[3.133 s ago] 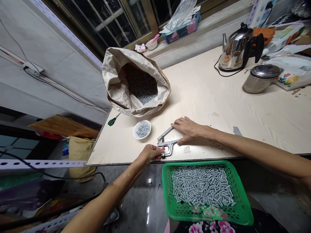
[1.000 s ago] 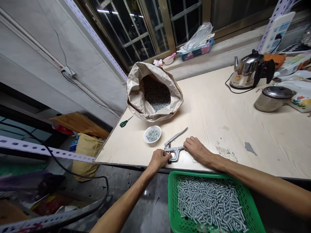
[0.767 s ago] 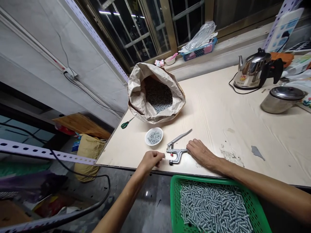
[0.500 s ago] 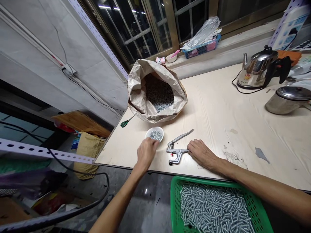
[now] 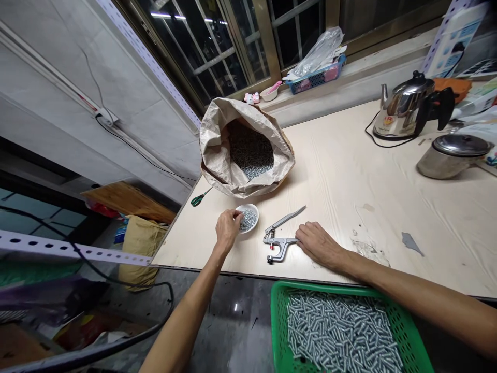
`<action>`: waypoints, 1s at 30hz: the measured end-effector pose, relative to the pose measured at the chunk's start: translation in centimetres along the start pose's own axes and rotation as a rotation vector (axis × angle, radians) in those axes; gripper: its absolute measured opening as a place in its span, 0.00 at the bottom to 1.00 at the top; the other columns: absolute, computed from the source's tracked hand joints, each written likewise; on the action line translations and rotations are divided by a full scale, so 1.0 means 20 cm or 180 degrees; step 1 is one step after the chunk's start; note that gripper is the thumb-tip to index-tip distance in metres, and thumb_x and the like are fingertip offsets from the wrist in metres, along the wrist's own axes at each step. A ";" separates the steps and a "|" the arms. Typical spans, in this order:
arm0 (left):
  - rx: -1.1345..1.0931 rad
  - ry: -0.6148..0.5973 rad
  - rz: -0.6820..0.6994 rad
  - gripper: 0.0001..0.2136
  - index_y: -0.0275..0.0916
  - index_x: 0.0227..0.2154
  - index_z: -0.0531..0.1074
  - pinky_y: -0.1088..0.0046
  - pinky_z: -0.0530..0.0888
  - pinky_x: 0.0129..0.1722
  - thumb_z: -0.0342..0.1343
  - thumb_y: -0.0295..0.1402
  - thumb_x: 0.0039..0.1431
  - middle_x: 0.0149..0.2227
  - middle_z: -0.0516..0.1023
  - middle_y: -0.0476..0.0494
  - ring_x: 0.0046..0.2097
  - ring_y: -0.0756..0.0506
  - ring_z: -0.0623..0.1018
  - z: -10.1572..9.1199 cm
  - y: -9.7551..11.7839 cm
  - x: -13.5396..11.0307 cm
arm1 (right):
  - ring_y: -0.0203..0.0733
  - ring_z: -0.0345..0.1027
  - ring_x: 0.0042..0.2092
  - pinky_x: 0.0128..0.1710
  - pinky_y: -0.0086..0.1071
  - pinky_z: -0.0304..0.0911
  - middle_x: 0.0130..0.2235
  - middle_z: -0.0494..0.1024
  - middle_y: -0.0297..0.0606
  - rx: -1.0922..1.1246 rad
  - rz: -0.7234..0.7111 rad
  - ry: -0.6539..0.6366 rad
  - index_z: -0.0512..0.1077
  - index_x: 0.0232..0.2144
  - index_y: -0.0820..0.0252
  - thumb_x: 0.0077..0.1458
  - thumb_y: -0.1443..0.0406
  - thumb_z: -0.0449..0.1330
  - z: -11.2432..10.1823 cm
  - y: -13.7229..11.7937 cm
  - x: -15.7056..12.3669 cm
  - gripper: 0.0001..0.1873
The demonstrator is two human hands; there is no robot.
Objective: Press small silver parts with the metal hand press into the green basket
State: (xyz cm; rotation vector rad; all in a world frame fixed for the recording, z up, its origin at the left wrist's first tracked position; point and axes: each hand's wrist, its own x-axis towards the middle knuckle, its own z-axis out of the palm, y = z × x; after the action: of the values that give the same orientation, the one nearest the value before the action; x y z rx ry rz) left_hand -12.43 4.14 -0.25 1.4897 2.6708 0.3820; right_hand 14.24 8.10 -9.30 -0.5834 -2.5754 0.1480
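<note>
My left hand (image 5: 228, 228) is at the left rim of a small white bowl (image 5: 255, 224), thumb and fingers pinched together over the small silvery metal pieces (image 5: 247, 220) inside. Whatever lies between those fingertips is too small to make out. My right hand (image 5: 316, 239) rests on the table, closed round the lower handle of grey snap pliers (image 5: 285, 244). The pliers lie on their side, jaws to the left and handles spread, with a spring and a red part near the jaw.
Behind the bowl stands an open paper sack (image 5: 217, 150) of metal pieces. A green basket (image 5: 276, 321) full of metal screw-like parts is below the table's front edge. Green-handled scissors (image 5: 197, 200) lie left; a kettle (image 5: 404, 111) and lidded pot (image 5: 438, 160) stand right.
My left hand has moved up and left, from the bowl's front to its left rim, fingers now over the contents. The right hand stays on the pliers; the view has shifted slightly.
</note>
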 end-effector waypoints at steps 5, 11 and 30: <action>-0.0629 0.0077 -0.0062 0.12 0.36 0.34 0.78 0.74 0.68 0.37 0.53 0.36 0.53 0.36 0.80 0.42 0.36 0.46 0.76 -0.04 -0.02 -0.03 | 0.42 0.55 0.35 0.36 0.35 0.48 0.33 0.68 0.37 -0.0053 -0.0004 0.0042 0.63 0.30 0.59 0.58 0.71 0.52 0.01 0.00 0.00 0.05; -0.1688 -0.0635 -0.0021 0.17 0.34 0.30 0.78 0.76 0.67 0.28 0.55 0.43 0.47 0.31 0.80 0.43 0.32 0.47 0.75 -0.03 0.10 -0.26 | 0.42 0.55 0.35 0.36 0.36 0.47 0.33 0.69 0.38 -0.0187 0.0014 -0.0022 0.64 0.30 0.59 0.58 0.71 0.51 0.00 0.00 0.00 0.05; -0.1354 -0.0971 -0.0024 0.16 0.35 0.29 0.78 0.74 0.68 0.32 0.53 0.43 0.49 0.29 0.80 0.44 0.32 0.46 0.76 0.12 0.10 -0.49 | 0.41 0.53 0.32 0.38 0.38 0.46 0.27 0.67 0.36 -0.0639 -0.0361 0.0452 0.66 0.27 0.60 0.62 0.73 0.45 -0.06 -0.03 -0.01 0.15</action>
State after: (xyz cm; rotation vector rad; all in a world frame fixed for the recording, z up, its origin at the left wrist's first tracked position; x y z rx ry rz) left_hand -5.19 -2.76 -2.83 1.2880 2.1869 0.6196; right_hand 14.69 7.54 -8.28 -0.4983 -2.4927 -0.1858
